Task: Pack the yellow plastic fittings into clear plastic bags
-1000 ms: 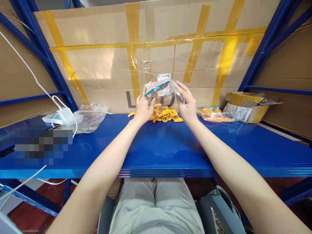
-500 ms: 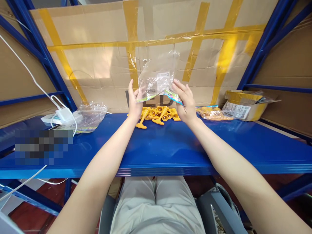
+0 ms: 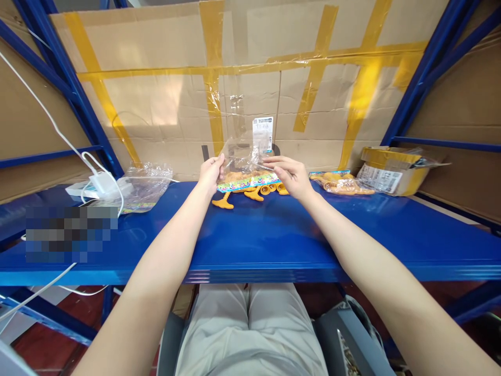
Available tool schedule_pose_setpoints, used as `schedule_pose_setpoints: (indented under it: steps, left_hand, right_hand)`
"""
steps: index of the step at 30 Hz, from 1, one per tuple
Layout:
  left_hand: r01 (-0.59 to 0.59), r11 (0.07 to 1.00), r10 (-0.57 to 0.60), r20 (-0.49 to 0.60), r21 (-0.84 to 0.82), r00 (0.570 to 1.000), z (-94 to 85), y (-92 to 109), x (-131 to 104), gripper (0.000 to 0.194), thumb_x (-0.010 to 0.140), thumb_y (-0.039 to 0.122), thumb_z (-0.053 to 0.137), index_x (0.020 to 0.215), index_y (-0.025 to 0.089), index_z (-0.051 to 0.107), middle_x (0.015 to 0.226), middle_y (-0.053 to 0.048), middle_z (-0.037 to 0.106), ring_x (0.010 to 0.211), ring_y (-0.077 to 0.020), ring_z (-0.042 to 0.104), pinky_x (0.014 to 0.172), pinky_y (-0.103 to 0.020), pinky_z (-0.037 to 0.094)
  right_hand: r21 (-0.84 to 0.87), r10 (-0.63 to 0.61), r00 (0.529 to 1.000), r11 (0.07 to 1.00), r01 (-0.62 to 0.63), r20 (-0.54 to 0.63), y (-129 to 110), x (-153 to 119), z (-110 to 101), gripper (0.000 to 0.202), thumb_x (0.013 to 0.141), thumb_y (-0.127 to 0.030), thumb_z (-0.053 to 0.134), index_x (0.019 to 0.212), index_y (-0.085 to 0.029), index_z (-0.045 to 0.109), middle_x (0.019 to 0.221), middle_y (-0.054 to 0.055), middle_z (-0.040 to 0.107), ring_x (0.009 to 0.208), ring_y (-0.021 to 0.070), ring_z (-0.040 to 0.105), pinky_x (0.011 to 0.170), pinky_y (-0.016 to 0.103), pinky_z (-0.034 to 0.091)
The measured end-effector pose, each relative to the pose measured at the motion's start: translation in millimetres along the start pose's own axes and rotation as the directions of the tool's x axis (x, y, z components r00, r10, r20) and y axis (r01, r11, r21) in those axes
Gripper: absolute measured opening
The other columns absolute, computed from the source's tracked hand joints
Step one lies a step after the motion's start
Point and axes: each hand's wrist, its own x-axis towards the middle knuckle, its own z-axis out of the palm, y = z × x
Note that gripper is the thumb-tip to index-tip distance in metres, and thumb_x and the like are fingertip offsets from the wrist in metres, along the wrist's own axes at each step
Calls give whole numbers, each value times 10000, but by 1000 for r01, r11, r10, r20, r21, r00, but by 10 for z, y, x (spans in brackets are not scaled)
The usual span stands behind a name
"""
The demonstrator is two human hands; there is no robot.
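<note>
A clear plastic bag (image 3: 247, 181) with a colourful printed strip along its near edge is held up between my hands. My left hand (image 3: 212, 171) pinches its left side, thumb on top. My right hand (image 3: 293, 175) has its fingers and thumb on the bag's right side, closed on the film. Behind and below the bag lies a pile of yellow-orange plastic pieces (image 3: 254, 195) with round cup-like ends, partly hidden by the bag. One yellow piece with a curved, T-shaped end (image 3: 223, 202) sticks out toward me. A white label (image 3: 262, 133) shows behind or on the film.
On the right, a filled clear bag of orange pieces (image 3: 342, 184) lies beside a taped cardboard box (image 3: 391, 169). A crumpled clear bag (image 3: 151, 188) and a white plug with cables (image 3: 105, 185) are at the left. A taped cardboard sheet (image 3: 156, 104) stands behind the blue shelf (image 3: 258, 240).
The bag has come down and been turned, so its printed strip now runs across in front of the yellow pieces. Both hands have lowered, and their fingers have closed in more.
</note>
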Motion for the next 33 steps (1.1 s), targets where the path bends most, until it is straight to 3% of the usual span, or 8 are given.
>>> schedule_pose_setpoints:
  steps: [3, 6, 9, 12, 15, 23, 29, 33]
  left_hand:
    - [-44, 999, 44, -51, -2, 998, 15, 28, -11, 360, 830, 473, 640, 663, 198, 479, 370, 114, 292, 292, -40, 244, 334, -173, 178]
    - [-75, 997, 76, -58, 9, 995, 35, 48, -37, 393, 845, 547, 584, 679, 204, 488, 366, 114, 253, 289, -48, 216, 334, -181, 163]
    - [-90, 995, 90, -15, 51, 996, 54, 45, -79, 408, 845, 569, 570, 679, 201, 506, 366, 111, 248, 283, -51, 213, 334, -188, 164]
    - [-104, 988, 97, 72, 113, 993, 77, 22, -118, 411, 870, 548, 544, 664, 193, 523, 358, 103, 257, 279, -54, 223, 337, -188, 169]
    - [-102, 977, 75, 147, 189, 986, 101, -15, -136, 420, 905, 514, 502, 642, 188, 525, 352, 95, 267, 275, -59, 229, 340, -187, 179]
    - [-105, 950, 58, 163, 293, 985, 102, -107, -140, 395, 883, 488, 543, 621, 192, 533, 356, 95, 261, 270, -65, 251, 359, -186, 186]
    - [-160, 938, 113, 164, 309, 980, 91, -140, -90, 443, 924, 477, 464, 578, 200, 466, 368, 59, 354, 317, -91, 337, 384, -205, 258]
    - [-113, 962, 68, 183, 247, 981, 94, -130, -82, 456, 896, 549, 480, 604, 198, 475, 423, 46, 412, 358, -88, 392, 399, -203, 288]
  right_hand:
    - [176, 245, 952, 961, -213, -185, 43, 32, 55, 440, 837, -593, 531, 739, -212, 726, 884, 58, 730, 900, 219, 680, 855, 386, 519]
    - [371, 508, 807, 842, -391, -302, 131, 75, 86, 317, 787, -520, 638, 773, -208, 691, 883, 31, 718, 827, 195, 684, 782, 345, 540]
    - [526, 719, 670, 649, -550, -186, 172, 99, 81, 290, 766, -485, 682, 775, -199, 635, 809, 30, 698, 761, 180, 680, 716, 319, 551]
    - [591, 809, 587, 468, -657, 12, 134, 98, 72, 334, 783, -524, 656, 769, -196, 592, 708, 35, 670, 720, 187, 673, 688, 336, 560]
    - [621, 815, 576, 422, -661, 60, 95, 90, 75, 317, 800, -510, 640, 777, -199, 586, 689, 35, 671, 706, 193, 668, 684, 354, 565]
    - [650, 854, 489, 476, -592, -179, 244, 85, 90, 96, 761, -185, 584, 673, -192, 619, 675, 0, 665, 635, 163, 628, 647, 333, 561]
    - [735, 873, 419, 451, -506, -248, 274, 109, 65, 163, 709, -76, 543, 586, -182, 567, 512, -39, 546, 493, 102, 512, 490, 221, 488]
    - [713, 854, 425, 496, -495, -299, 228, 113, 57, 247, 769, -46, 507, 558, -168, 550, 486, -43, 515, 449, 65, 473, 445, 168, 420]
